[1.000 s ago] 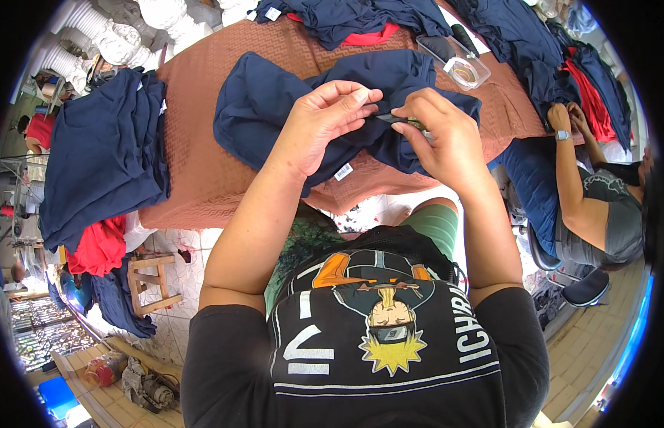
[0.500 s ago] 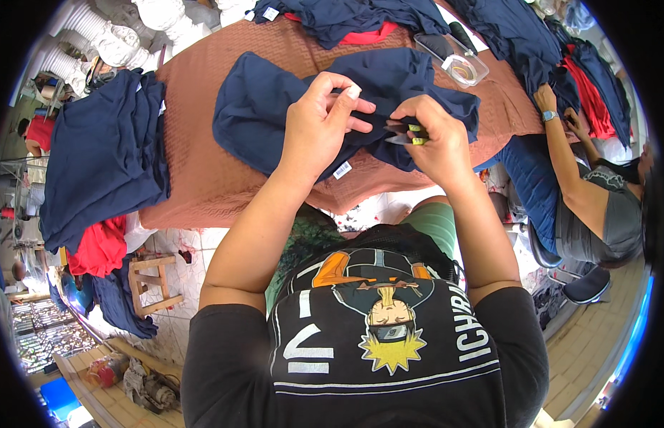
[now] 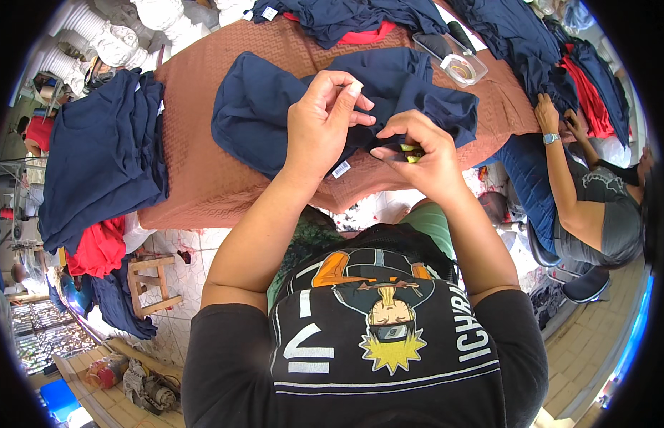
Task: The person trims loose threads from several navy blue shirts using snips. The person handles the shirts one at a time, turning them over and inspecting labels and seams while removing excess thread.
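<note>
A navy blue garment (image 3: pixel 257 107) lies bunched on the brown table cover, with a small white label (image 3: pixel 340 169) at its near edge. Above it, my left hand (image 3: pixel 325 118) is raised with thumb and forefinger pinched together; whatever is between them is too small to make out. My right hand (image 3: pixel 424 150) is closed around small thread snips (image 3: pixel 412 153) with yellow-green parts, their dark blades mostly hidden by my fingers. The two hands are close together but apart.
A stack of navy garments (image 3: pixel 103 153) hangs over the left table end, above red cloth (image 3: pixel 100 246). A clear plastic box (image 3: pixel 464 69) sits at the back right. More navy clothes (image 3: pixel 360 18) lie at the far edge. A co-worker (image 3: pixel 589 192) handles cloth on the right.
My right hand has moved slightly down and left with the snips, whose blades show less now. My left hand keeps its pinch almost in place.
</note>
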Available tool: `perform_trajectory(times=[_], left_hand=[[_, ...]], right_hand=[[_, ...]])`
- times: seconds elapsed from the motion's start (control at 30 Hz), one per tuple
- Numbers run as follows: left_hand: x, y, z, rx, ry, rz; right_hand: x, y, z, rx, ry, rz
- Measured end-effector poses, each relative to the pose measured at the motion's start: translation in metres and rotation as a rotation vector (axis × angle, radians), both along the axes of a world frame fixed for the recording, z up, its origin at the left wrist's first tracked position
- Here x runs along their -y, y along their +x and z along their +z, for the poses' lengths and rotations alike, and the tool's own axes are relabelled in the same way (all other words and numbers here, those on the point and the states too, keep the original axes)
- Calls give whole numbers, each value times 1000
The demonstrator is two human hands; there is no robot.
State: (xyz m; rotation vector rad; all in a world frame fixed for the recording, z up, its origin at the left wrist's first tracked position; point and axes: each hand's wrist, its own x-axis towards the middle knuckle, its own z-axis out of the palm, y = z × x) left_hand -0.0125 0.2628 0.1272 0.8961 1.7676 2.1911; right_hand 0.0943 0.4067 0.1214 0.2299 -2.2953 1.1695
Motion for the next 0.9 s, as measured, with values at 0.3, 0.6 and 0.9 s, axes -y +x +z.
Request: perform_trajectory(times=[0.3,0.6,0.9], left_hand=[[1,5,3,-82,-79,88],[5,9,6,-135,-111,38],[96,12,38,-819,-693,-180]], right_hand=[[-8,0,-2,349,-377,-5],[-1,-1,10,356,-141,-163],[-23,23,18,324,-255,-91]])
